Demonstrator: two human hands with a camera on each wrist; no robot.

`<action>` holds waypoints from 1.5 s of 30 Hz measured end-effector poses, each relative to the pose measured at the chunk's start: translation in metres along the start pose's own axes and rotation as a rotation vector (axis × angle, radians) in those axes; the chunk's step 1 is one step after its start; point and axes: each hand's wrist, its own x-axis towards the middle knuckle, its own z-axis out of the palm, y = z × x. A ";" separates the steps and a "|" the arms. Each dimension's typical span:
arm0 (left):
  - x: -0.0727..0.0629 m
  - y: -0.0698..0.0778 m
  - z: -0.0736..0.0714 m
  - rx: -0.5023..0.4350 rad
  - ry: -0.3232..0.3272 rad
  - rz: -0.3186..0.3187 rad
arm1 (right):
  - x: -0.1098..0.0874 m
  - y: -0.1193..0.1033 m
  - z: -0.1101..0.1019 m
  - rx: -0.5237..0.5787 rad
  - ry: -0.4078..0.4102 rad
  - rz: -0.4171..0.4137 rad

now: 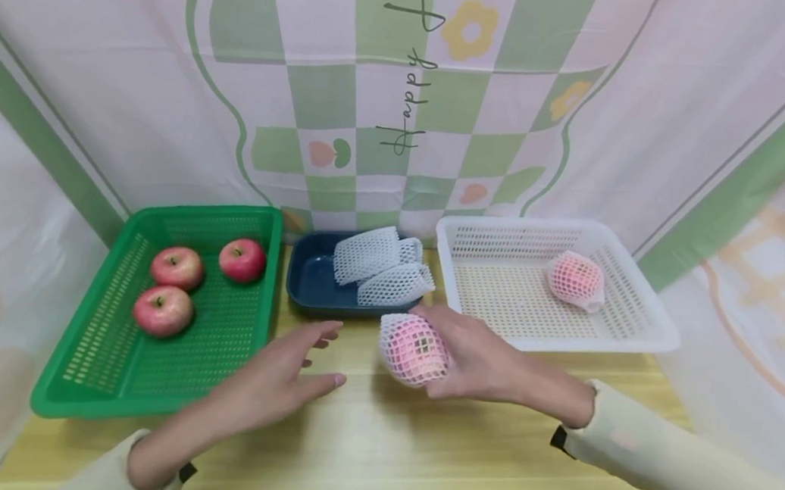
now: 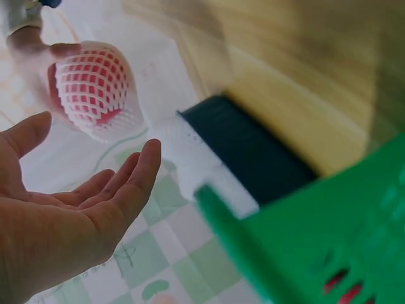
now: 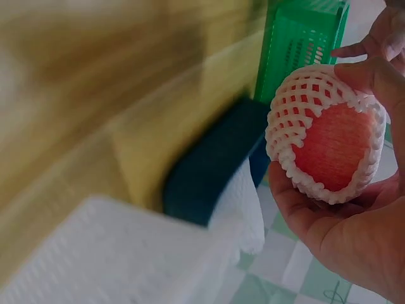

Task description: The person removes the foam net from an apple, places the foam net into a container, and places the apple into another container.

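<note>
My right hand [image 1: 476, 357] grips an apple in a white foam net [image 1: 415, 351] above the table, in front of the blue tray. In the right wrist view, red skin of the netted apple [image 3: 335, 145] shows through the net's open end, with thumb and fingers around its sides. My left hand [image 1: 267, 380] is held in the air between the green basket and the netted apple, touching neither. Its fingers are extended and slightly bent, thumb apart; in the left wrist view the left hand [image 2: 82, 209] holds nothing.
On the left a green basket [image 1: 266, 297] holds three bare apples [image 1: 164, 311]. At the back middle a dark blue tray [image 1: 311, 273] carries several white foam nets [image 1: 397, 283]. A white basket [image 1: 495, 336] on the right contains one netted apple [image 1: 576, 279]. A patterned cloth [image 1: 389, 100] hangs behind.
</note>
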 end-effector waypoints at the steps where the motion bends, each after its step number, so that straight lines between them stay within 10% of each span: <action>1: 0.000 -0.002 0.003 -0.014 -0.002 0.012 | -0.001 0.000 0.005 0.011 -0.006 0.003; 12: -0.005 -0.016 0.037 -0.140 -0.038 0.101 | -0.007 0.004 0.054 0.010 -0.059 0.025; 36: -0.001 -0.040 0.061 -0.283 -0.016 -0.063 | -0.005 0.025 0.076 0.145 -0.169 0.062; 45: 0.002 -0.044 0.063 -0.329 0.029 -0.091 | -0.019 0.029 0.088 0.215 -0.064 0.164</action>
